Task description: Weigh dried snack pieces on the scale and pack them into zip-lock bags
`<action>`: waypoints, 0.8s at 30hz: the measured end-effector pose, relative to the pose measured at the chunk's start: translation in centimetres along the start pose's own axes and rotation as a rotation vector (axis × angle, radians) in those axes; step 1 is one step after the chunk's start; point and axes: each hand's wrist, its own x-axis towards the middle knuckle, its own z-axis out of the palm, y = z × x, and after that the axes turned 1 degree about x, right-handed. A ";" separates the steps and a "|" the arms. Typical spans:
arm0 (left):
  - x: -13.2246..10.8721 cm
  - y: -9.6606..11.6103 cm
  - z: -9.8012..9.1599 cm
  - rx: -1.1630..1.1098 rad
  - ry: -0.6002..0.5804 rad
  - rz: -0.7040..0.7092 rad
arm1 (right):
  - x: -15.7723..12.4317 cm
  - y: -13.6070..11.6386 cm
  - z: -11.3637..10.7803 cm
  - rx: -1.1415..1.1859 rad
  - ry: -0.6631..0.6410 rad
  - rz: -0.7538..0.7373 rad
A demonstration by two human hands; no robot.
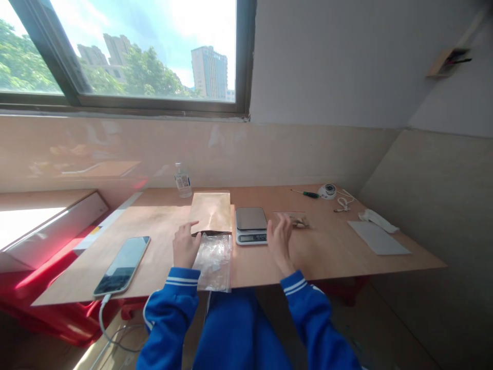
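Observation:
My left hand (185, 244) rests on the wooden table (331, 246), fingers loosely curled, its fingertips touching the near edge of a brown paper envelope (211, 211). A clear plastic bag (214, 259) lies just right of that hand and overhangs the table's front edge. My right hand (280, 239) hovers open with fingers spread, just right of a small digital scale (251, 225). Beyond that hand lies a small clear packet with brownish contents (299, 220). Both sleeves are blue with white stripes.
A smartphone (123, 264) with a cable lies at the front left. A small bottle (183, 181) stands at the back by the wall. A screwdriver (306, 193), a round white device (327, 191), a cord, white cloth (377, 220) and a grey sheet (378, 238) lie at right.

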 end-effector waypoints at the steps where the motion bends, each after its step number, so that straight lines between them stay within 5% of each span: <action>1: 0.5 -0.6 0.6 0.017 -0.013 -0.032 | -1.3 -2.2 0.2 0.130 -0.051 -0.069; 4: 1.2 -2.3 2.7 -0.066 -0.012 -0.049 | -5.0 -7.9 1.7 0.411 -0.364 -0.214; 7: 1.3 -3.0 3.9 -0.152 0.087 -0.092 | -7.7 -11.1 4.1 0.466 -0.594 -0.345; 13: 2.9 -0.8 2.9 -0.114 0.191 -0.142 | -9.4 -11.2 7.6 0.313 -0.748 -0.498; 17: 4.0 0.9 3.4 -0.187 0.392 -0.074 | -8.1 -10.9 7.9 0.383 -0.851 -0.490; 19: 3.8 1.1 4.4 -0.250 0.482 -0.080 | -7.3 -11.0 7.6 0.392 -0.826 -0.433; 24: 2.7 -0.2 7.3 -0.342 0.590 -0.043 | -5.7 -11.5 6.2 0.264 -0.526 -0.312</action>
